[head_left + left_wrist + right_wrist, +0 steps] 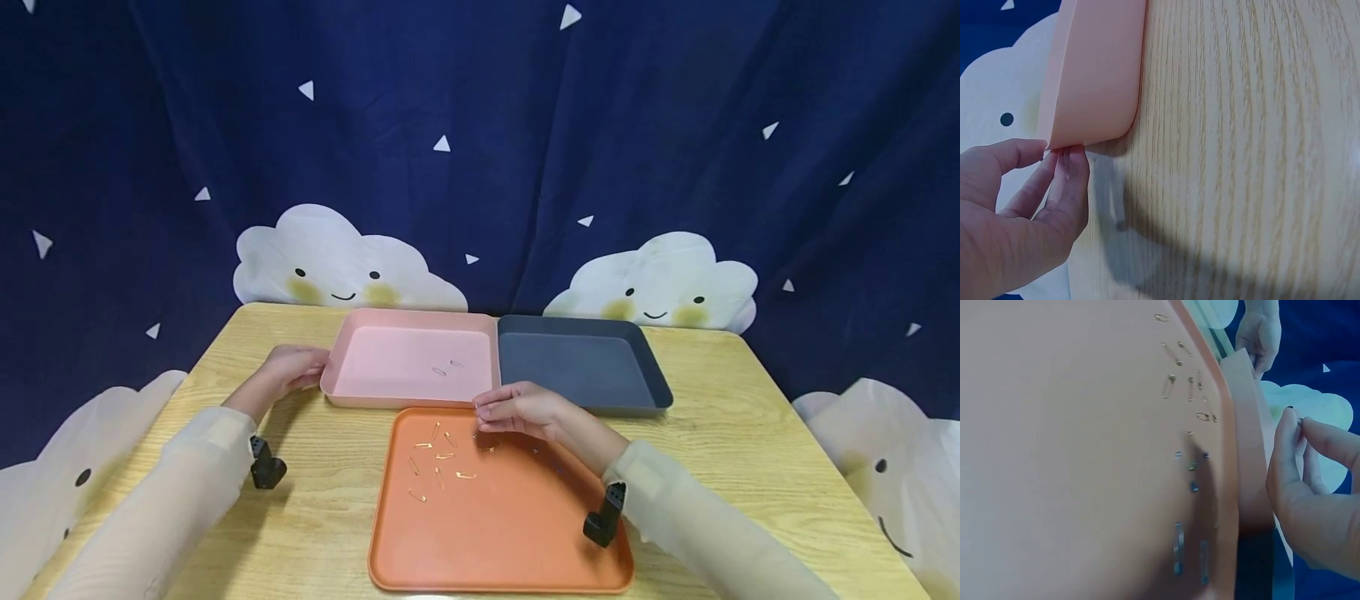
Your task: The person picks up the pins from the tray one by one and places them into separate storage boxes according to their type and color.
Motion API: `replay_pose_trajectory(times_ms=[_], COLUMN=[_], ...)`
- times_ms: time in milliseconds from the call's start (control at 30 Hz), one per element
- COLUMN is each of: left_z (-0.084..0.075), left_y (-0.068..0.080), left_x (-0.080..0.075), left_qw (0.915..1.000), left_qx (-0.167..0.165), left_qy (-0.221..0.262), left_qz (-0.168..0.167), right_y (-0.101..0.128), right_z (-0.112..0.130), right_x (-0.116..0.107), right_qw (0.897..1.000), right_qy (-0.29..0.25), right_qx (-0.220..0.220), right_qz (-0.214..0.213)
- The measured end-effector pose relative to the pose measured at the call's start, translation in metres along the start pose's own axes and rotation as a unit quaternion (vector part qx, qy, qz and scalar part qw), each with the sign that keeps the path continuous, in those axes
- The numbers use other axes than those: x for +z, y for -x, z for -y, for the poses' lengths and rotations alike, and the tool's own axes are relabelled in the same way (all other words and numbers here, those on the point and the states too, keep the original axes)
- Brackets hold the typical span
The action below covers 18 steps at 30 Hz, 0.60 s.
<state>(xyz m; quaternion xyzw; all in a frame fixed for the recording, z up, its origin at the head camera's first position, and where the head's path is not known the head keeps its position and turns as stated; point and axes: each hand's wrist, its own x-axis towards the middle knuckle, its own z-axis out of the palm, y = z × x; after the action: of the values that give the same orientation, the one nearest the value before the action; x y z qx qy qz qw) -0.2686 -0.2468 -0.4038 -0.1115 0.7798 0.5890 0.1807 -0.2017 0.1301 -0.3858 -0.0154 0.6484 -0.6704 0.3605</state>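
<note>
My left hand (292, 369) is at the left end of the pink tray (412, 401). In the left wrist view its thumb and fingers pinch the tray's rim at a corner. My right hand (525, 410) is raised over the far edge of the orange tray (510, 533), near where the pink and dark grey trays meet. Its thumb and forefinger pinch a small silvery safety pin (1299, 421), mostly hidden by the fingertips. Several gold safety pins (445, 456) are scattered on the orange tray; silver ones (1179, 549) lie there too. Two silver safety pins (439, 372) rest in the pink tray.
A dark grey tray (585, 408) stands against the right side of the pink one. All the trays are on a wooden table (720, 467). Behind the table hangs a dark blue curtain (510, 125) with white clouds and triangles.
</note>
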Motion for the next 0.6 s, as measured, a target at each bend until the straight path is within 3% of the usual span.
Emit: replay_pose_trajectory(times_ms=[600], left_z=[0.001], left_y=[-0.001], left_x=[0.001], left_qw=[0.9998], left_qx=[-0.012], left_qy=[-0.010], left_qz=[-0.008], right_y=[-0.048], right_z=[0.035], right_x=[0.004], right_qw=[0.999], right_qy=[0.010], right_qx=[0.039], right_qz=[-0.017])
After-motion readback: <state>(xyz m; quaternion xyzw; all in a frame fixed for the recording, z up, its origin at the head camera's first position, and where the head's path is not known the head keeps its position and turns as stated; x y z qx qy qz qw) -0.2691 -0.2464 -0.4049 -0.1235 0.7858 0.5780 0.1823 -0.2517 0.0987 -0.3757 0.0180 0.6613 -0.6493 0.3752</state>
